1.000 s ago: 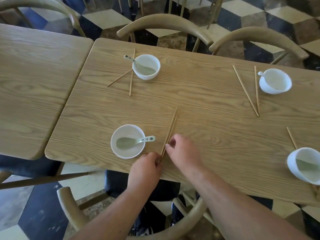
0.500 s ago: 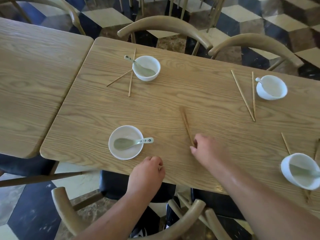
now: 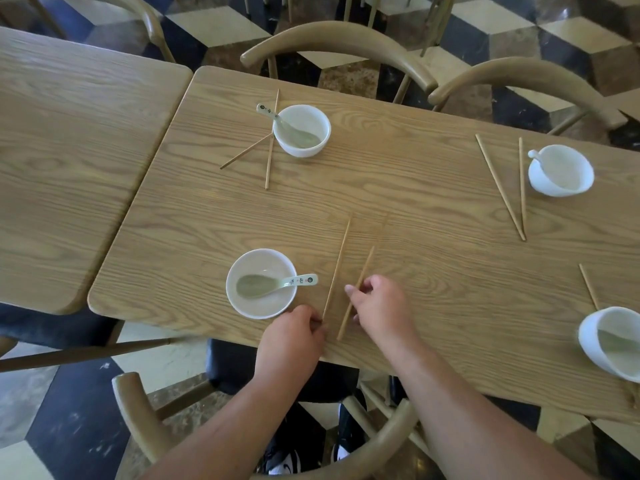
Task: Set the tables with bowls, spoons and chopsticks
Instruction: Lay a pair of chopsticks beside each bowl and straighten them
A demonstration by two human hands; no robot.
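at the near edge of the table (image 3: 433,237), the near end of a first chopstick (image 3: 338,265) is met by the curled fingers of the left hand (image 3: 294,336); whether it is pinched or only touched cannot be told. a second chopstick (image 3: 366,265) is pinched between thumb and fingers of the right hand (image 3: 381,306), with its near end close to the table edge. the two sticks are laid nearly parallel, a little apart, pointing away from the person. just beside them a white near bowl (image 3: 242,303) is set, and a green spoon (image 3: 273,285) is laid in it, its handle over the rim toward the sticks. at the right edge a side bowl (image 3: 588,341) is seen, and a single stick (image 3: 588,287) is laid just beyond it. farther off, a far bowl (image 3: 311,147) is set with crossed chopsticks (image 3: 268,168) beside it. at the far right a corner bowl (image 3: 554,185) is placed near a v-shaped pair (image 3: 500,187). a second table (image 3: 69,150) is stood alongside.
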